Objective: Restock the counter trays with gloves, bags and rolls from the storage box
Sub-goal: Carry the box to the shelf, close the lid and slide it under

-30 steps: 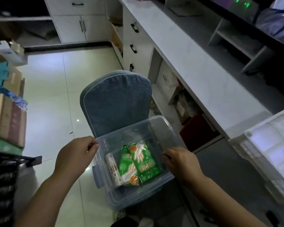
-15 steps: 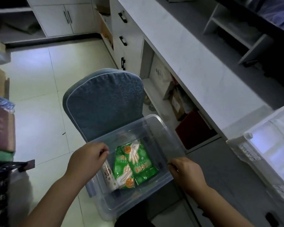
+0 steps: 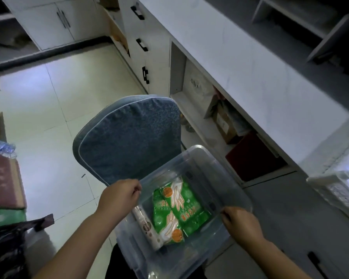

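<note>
Counter: pale top along the right side, running from far to near
Chair: blue and padded, on the floor beside the counter
Box: clear plastic, lid off, just this side of the chair, carried between the two hands
Tray: white, at the right edge of view, well apart from the box and on the right hand's side
Glove packs: two green packs overlapping on the box floor, long axis far to near, about midway between the hands
Left hand: fingers curled over the box's left rim, gripping it
Right hand: fingers curled over the right rim, gripping it
Roll: against the left wall, long axis slanting from under the left hand toward the person, so the left hand is nearer; either hand likely has to let go of the rim before it can pick anything
</note>
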